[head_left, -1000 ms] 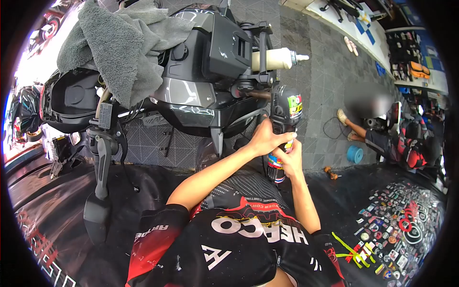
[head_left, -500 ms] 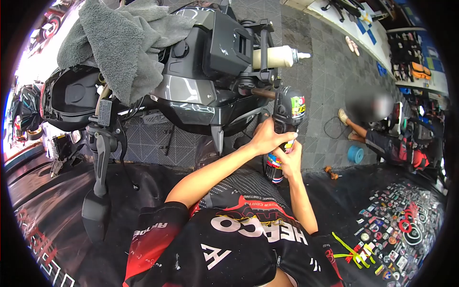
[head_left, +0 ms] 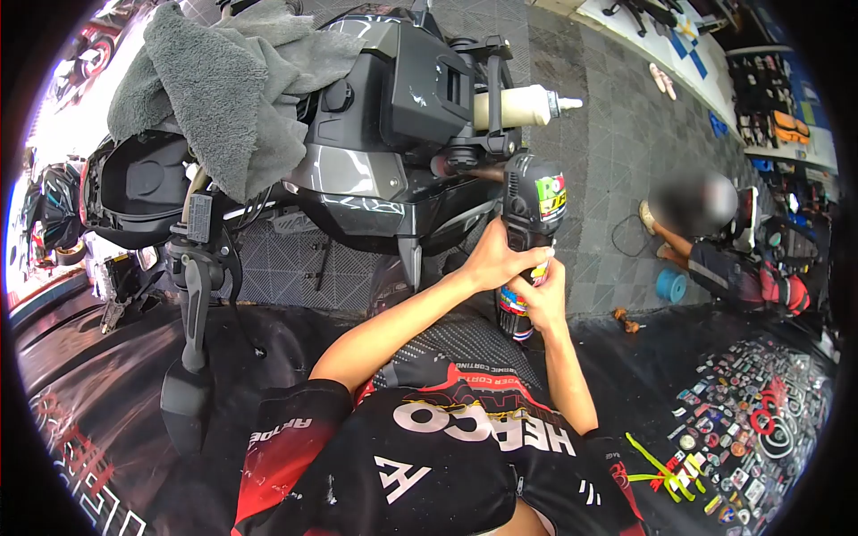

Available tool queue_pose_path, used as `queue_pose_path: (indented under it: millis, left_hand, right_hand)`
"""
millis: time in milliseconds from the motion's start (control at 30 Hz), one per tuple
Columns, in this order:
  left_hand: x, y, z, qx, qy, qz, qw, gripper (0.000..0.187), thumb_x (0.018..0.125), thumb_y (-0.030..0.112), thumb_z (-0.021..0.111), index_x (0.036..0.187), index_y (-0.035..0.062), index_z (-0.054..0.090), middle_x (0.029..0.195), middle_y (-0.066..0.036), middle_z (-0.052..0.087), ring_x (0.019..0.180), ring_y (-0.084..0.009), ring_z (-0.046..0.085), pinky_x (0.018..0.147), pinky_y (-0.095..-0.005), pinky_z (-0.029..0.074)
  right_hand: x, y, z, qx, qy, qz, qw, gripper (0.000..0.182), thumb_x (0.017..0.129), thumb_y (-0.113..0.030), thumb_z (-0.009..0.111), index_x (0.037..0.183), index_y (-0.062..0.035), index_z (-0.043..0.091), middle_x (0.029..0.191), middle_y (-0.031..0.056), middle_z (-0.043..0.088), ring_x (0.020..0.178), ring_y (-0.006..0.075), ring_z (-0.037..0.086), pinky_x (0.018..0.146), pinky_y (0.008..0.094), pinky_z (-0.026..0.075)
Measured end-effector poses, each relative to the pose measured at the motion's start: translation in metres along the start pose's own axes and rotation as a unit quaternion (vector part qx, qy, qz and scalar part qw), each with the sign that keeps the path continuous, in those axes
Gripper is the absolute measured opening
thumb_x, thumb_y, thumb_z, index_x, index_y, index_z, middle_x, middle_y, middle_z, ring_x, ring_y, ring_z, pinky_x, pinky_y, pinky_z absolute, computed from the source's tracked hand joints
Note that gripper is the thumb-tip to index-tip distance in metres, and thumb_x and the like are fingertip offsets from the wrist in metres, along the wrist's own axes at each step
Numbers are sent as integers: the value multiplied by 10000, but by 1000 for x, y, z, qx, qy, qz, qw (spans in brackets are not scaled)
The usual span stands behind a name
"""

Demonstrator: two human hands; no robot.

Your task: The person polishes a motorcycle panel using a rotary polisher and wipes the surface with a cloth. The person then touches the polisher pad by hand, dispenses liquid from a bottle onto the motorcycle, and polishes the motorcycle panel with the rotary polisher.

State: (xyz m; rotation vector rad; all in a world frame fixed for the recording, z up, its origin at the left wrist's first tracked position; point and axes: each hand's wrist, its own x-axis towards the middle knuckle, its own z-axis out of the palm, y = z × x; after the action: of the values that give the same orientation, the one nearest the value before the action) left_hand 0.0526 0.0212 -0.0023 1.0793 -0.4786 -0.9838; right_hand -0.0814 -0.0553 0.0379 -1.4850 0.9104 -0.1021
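A black cordless polisher (head_left: 534, 201) with bright stickers stands upright before me, its shaft reaching left toward the motorcycle (head_left: 353, 170). The shaft's tip, with a small round end, lies close at the dark bodywork. My left hand (head_left: 494, 261) is wrapped round the polisher's neck just below its head. Lower down, my right hand (head_left: 543, 299) closes on the handle, thumb up against the left one. A grey towel (head_left: 214, 98) drapes over the bike. On the bike's rear rack lies a cream squeeze bottle (head_left: 514, 107), nozzle pointing right.
A brake lever and handlebar end (head_left: 192, 304) jut out at left. Grey tiles (head_left: 608, 205) cover the floor. Another person (head_left: 724, 268) sits at right beside a blue roll (head_left: 670, 286). Stickers fill the black mat (head_left: 742, 429) at lower right. Stocked shelves (head_left: 778, 116) stand behind.
The polisher's head has shifted slightly left and up, toward the bike. Both hands keep their hold, with the left moving a little left along with it.
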Motion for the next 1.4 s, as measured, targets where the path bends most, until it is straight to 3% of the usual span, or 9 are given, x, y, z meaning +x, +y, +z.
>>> queue_pose_path:
  millis: [100, 167, 267, 367, 633, 767, 967, 1133, 1400]
  left_hand:
    - [-8, 0, 5, -8, 17, 47, 999, 460, 844, 250, 855, 1175, -17, 678, 1021, -96, 742, 961, -174, 691, 907, -371, 560]
    - [-6, -13, 5, 66, -12, 48, 997, 448, 869, 313, 834, 1135, -20, 695, 1019, -106, 744, 964, -178, 688, 901, -372, 559]
    - [2, -8, 13, -29, -30, 29, 999, 457, 885, 371, 813, 1092, -24, 710, 991, -104, 746, 928, -184, 693, 878, -374, 558]
    - [16, -22, 8, -4, -94, -40, 995, 449, 917, 252, 805, 1257, 0, 655, 1153, -79, 712, 1105, -169, 642, 1005, -382, 519]
    - [10, -12, 17, 20, -33, 30, 999, 467, 875, 325, 817, 1148, -32, 689, 995, -109, 736, 929, -192, 690, 849, -378, 559]
    - [13, -14, 18, -39, -50, -10, 998, 495, 866, 301, 831, 1186, -39, 665, 1020, -108, 726, 949, -185, 677, 879, -371, 555]
    - [-9, 1, 13, -51, -46, -1, 998, 424, 893, 259, 819, 1168, -29, 673, 1029, -85, 724, 948, -158, 661, 882, -349, 551]
    - [-32, 22, 8, -67, -24, 12, 997, 457, 884, 216, 840, 1222, -30, 658, 1133, -99, 722, 1069, -190, 676, 976, -375, 546]
    - [-17, 17, 5, -34, -11, 21, 999, 446, 865, 238, 813, 1187, -35, 668, 1058, -93, 731, 976, -157, 675, 907, -350, 554]
  right_hand:
    - [-8, -2, -5, -24, -17, -12, 1000, 304, 772, -104, 821, 1022, 12, 695, 930, 50, 743, 838, 125, 683, 774, 313, 559]
    - [-9, 0, -13, -27, -7, 8, 1000, 286, 776, -90, 814, 1012, 18, 694, 923, 47, 737, 843, 123, 681, 777, 309, 558]
    - [-4, 6, -19, -11, 3, 8, 1000, 276, 779, -87, 813, 1000, 26, 691, 904, 51, 734, 815, 123, 681, 753, 307, 555]
    - [2, 4, -22, 18, 20, 23, 999, 265, 784, -87, 807, 989, 32, 688, 879, 56, 731, 771, 123, 676, 714, 305, 548]
    - [-2, 5, -25, 33, 9, 27, 999, 253, 790, -68, 796, 998, 31, 689, 888, 54, 733, 763, 125, 675, 709, 303, 545]
    - [-3, 4, -27, -9, 34, 37, 999, 279, 782, -66, 802, 1018, 28, 687, 913, 53, 737, 801, 121, 677, 743, 311, 556]
    - [-14, -13, -15, -56, 2, -4, 998, 287, 778, -78, 811, 1014, 25, 685, 910, 51, 737, 808, 114, 672, 756, 306, 557]
    - [-24, -29, -5, -46, -42, -24, 998, 312, 763, -40, 807, 1030, 25, 660, 917, 34, 718, 822, 106, 660, 765, 304, 555]
    - [-15, -22, -7, -61, -16, -9, 998, 321, 767, -80, 810, 1033, 32, 669, 929, 51, 727, 830, 115, 663, 783, 308, 558]
